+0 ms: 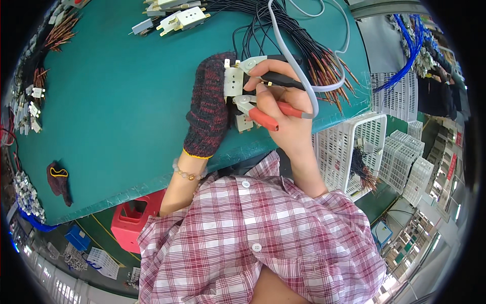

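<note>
In a dark red-and-black knit glove with a yellow cuff, my left hand [208, 101] grips a white socket block [233, 82] with small holes and metal tabs. My bare right hand [286, 104] is closed on a pair of spring clips at the block's right side. One is a black-handled clip [277, 79], its jaw at the block's upper end. The other, a red-handled clip [263, 119], has its jaw by the lower end. A grey cable [315, 104] loops from the clips. Another white block [244, 123] shows below the left hand, partly hidden.
On the green table [121, 101], a bundle of black wires [298, 35] with coppery ends lies behind my right hand. White socket blocks [183, 20] lie at the back. A loose glove [59, 182] is at left. White crates [352, 147] stand right, a red stool [134, 223] below the edge.
</note>
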The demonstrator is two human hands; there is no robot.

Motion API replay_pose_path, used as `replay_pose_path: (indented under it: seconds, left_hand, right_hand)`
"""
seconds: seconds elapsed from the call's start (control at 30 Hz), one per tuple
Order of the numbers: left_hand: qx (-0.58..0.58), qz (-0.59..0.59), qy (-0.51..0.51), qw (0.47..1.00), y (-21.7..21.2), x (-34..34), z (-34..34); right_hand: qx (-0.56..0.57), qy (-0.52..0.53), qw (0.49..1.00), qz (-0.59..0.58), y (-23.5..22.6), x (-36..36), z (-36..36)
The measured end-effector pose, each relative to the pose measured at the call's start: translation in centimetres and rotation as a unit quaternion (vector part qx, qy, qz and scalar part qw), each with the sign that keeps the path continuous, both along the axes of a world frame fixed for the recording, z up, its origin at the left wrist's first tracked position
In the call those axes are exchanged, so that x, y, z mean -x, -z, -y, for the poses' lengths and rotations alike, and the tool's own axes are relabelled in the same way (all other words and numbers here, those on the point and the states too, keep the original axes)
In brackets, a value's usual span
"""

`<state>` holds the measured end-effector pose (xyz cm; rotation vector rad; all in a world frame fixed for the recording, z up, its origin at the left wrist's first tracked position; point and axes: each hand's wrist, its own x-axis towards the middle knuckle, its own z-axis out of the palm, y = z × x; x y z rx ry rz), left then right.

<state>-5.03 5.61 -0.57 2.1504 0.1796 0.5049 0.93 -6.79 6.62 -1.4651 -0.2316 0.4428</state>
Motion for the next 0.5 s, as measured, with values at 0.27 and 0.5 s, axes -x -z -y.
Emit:
replay_pose_path:
  seconds: [0.27, 0.5]
  left_hand:
    - [-0.034, 0.003, -0.018, 0.999, -0.2, 0.0, 0.6]
    - [0.078, -0.008, 0.004, 0.997, -1.2, -0.8, 0.8]
  right_hand:
    - [-0.006, 0.005, 0.999, -0.040, -1.1, -0.1, 0.0]
    - [-0.049, 0.021, 0.998, -0.022, 0.1, -0.1, -0.1]
